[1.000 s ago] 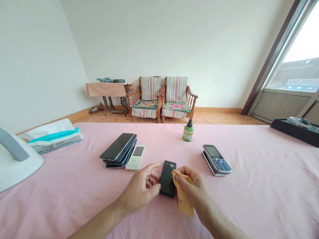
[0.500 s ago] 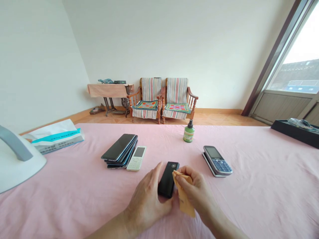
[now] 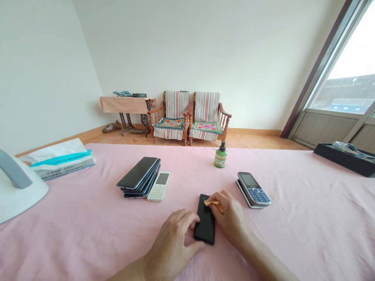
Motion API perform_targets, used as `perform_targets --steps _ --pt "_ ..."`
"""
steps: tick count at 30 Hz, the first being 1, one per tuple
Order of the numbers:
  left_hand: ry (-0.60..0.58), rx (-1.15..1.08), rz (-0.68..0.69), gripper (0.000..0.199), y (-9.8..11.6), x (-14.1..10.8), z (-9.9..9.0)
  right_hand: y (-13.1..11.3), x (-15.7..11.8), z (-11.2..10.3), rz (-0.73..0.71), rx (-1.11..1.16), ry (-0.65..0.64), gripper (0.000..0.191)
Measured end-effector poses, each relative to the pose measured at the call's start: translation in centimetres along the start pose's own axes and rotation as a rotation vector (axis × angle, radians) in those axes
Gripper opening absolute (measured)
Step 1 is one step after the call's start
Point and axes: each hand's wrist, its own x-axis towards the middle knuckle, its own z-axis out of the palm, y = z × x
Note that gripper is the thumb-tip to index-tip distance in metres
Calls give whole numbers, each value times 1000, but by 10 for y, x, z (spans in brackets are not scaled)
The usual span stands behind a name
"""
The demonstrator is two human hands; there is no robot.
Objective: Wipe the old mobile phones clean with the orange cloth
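Hands work at the center: the right hand point(image 3: 230, 214) pinches an orange cloth point(image 3: 216, 204) against the upper part of the black phone point(image 3: 206, 220). Spread and curved, the left hand point(image 3: 175, 238) sets its fingertips at the phone's left edge. The black phone lies flat on the pink-covered worktop point(image 3: 123, 230). Positioned left of it are a white keypad phone point(image 3: 159, 186) and a phone stack point(image 3: 139, 175); a green bottle point(image 3: 220, 157) stands beyond.
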Motion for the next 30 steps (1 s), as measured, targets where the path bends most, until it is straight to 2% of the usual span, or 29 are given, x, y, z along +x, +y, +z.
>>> perform_targets --steps 6,9,15,23,28,30 --pt "-42 3 25 27 0 -3 -2 -16 -9 -10 -30 -70 -168 24" --pt "-60 15 54 30 -1 -4 -2 -18 -5 -16 -23 -132 -231 23" --pt "-101 73 151 31 -2 -6 1 -1 16 -8 -67 -337 -128 20" --pt "-95 86 147 31 8 -3 0 -1 11 -14 -66 -256 -211 20" --pt "-105 53 204 32 6 -2 0 6 13 -5 -89 -282 -98 21" --pt "-99 36 212 33 3 -2 0 8 14 -4 -94 -281 -95 22"
